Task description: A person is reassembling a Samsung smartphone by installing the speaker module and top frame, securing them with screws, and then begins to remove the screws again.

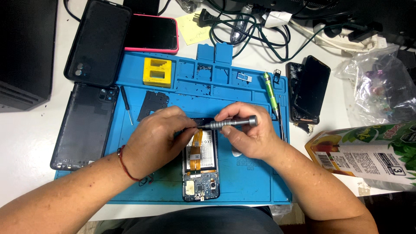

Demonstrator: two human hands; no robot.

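On a blue repair mat [242,182], the left hand [154,141] steadied an opened phone [200,167], fingers closed on its edge. The right hand [247,134] gripped a grey screwdriver [229,123]. The exposed boards looked fragile, best held by the frame.

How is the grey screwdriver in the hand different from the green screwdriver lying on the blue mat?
The grey screwdriver is gripped by the right hand and lies nearly level, its tip over the opened phone near the left hand; the green screwdriver lies untouched on the blue mat, pointing steeply along the right edge. The grey one looks thicker. Both are slim metal precision drivers.
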